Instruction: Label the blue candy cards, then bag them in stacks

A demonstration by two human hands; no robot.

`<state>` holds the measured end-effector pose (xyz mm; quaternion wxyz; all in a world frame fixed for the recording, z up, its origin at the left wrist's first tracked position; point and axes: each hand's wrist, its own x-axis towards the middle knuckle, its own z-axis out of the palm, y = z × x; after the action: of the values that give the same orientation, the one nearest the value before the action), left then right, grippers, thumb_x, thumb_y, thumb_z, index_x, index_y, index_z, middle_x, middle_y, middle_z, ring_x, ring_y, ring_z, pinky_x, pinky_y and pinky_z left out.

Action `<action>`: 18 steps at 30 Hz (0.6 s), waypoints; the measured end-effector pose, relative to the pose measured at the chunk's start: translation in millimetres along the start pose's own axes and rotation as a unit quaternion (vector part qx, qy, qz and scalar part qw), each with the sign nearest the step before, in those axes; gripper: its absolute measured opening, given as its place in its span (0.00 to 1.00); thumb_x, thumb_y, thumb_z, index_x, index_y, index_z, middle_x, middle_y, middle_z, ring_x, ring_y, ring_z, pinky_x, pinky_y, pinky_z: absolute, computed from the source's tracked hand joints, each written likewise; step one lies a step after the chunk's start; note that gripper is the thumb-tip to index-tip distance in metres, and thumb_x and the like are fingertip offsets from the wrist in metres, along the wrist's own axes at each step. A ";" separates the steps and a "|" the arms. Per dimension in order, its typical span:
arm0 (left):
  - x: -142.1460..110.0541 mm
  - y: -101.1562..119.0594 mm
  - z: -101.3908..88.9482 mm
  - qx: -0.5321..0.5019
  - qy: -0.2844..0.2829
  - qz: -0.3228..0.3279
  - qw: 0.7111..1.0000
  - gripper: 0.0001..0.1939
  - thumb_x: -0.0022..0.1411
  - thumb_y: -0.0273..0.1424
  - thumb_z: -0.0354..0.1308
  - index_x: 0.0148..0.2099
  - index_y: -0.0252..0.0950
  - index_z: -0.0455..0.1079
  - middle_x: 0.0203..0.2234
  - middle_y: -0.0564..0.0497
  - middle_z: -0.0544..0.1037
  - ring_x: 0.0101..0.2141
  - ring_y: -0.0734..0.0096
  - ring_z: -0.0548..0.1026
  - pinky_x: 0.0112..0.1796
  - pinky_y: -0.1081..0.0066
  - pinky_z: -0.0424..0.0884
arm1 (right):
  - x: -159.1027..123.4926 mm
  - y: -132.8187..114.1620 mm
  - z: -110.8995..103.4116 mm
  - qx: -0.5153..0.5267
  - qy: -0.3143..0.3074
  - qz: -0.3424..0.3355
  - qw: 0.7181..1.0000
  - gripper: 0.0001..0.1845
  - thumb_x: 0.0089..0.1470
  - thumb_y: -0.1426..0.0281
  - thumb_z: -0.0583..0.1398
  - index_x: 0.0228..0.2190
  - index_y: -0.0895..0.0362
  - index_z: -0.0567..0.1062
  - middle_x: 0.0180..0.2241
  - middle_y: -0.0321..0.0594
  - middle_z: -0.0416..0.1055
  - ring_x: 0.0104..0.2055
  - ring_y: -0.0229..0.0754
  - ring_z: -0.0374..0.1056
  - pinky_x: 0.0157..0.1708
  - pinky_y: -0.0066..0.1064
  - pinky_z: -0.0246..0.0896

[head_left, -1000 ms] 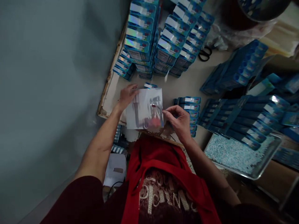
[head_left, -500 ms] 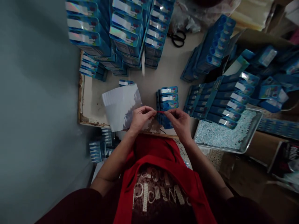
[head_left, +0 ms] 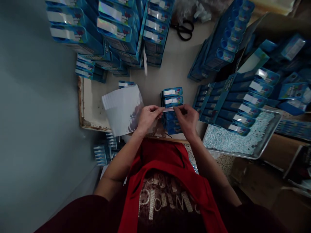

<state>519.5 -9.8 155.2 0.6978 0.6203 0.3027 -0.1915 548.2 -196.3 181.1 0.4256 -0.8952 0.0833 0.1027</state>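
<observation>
A narrow pale strip [head_left: 168, 109] is stretched between my two hands. My left hand [head_left: 150, 119] pinches its left end, and my right hand [head_left: 186, 117] pinches the right end. Directly under the strip is a row of small blue boxes [head_left: 172, 91], the nearer ones partly covered by it and by my right fingertips. The upper boxes carry pale strips across their ends. Whether the held strip touches a box, I cannot tell. Beside my left hand lies a stack of white sheets [head_left: 122, 111], with one small blue box [head_left: 126, 84] just behind it.
Tall stacks of blue boxes [head_left: 116, 32] stand at the back left. Black-handled scissors [head_left: 184, 30] lie behind. More packed blue boxes [head_left: 225, 100] are on the right, above a metal tray [head_left: 268, 137] of pale blue pieces. The table's worn edge [head_left: 81, 106] runs along the left.
Both hands have moved slightly up over the small boxes. The strip, which showed red edge-on, now shows its pale face. The view has shifted a little.
</observation>
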 end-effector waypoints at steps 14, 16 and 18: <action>31.1 -58.3 24.0 0.037 0.148 0.035 0.988 0.13 0.57 0.33 0.76 0.40 0.41 0.74 0.33 0.50 0.79 0.36 0.64 0.78 0.41 0.65 0.72 | 32.9 17.0 -9.9 0.103 -0.034 0.093 0.990 0.29 0.41 0.52 0.72 0.39 0.49 0.66 0.21 0.21 0.54 0.23 0.39 0.53 0.26 0.34 0.50; 30.8 -50.1 -20.4 0.136 0.149 0.110 0.973 0.07 0.65 0.35 0.70 0.43 0.42 0.77 0.39 0.46 0.81 0.43 0.58 0.79 0.49 0.61 0.72 | 30.9 6.7 -20.8 0.020 -0.033 0.059 0.997 0.25 0.45 0.55 0.70 0.41 0.50 0.67 0.20 0.25 0.59 0.23 0.43 0.58 0.28 0.37 0.53; 32.3 -36.0 -82.4 0.201 0.209 0.153 0.945 0.08 0.69 0.36 0.67 0.48 0.42 0.79 0.48 0.41 0.82 0.56 0.51 0.76 0.59 0.56 0.68 | 21.9 -10.4 -24.4 -0.108 0.024 0.001 0.994 0.21 0.51 0.59 0.67 0.44 0.51 0.69 0.24 0.32 0.67 0.27 0.49 0.66 0.32 0.41 0.58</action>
<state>505.1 68.9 102.9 0.5002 0.8127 0.2986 -0.0057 574.5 -210.1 198.3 0.3239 -0.9381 0.0829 0.0903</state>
